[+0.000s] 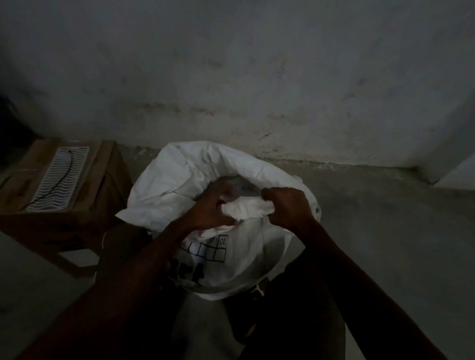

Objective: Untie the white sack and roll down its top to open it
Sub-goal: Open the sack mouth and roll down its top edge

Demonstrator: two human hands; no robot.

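Observation:
A white woven sack [235, 259] with dark printed squares and letters on its near side stands on the floor between my knees. Its mouth gapes open, and the far wall of the top [193, 166] stands up loosely. My left hand [215, 206] and my right hand [287, 207] both grip the near rim, which is bunched into a thick roll [247, 209] between them. Something dark grey shows inside the opening [241, 187]; I cannot tell what it is.
A brown cardboard box [57, 192] sits on the floor at the left, with a white wavy-patterned tray and a dark cord on top [59, 180]. A stained wall [263, 85] rises just behind the sack. Concrete floor [393, 229] extends to the right.

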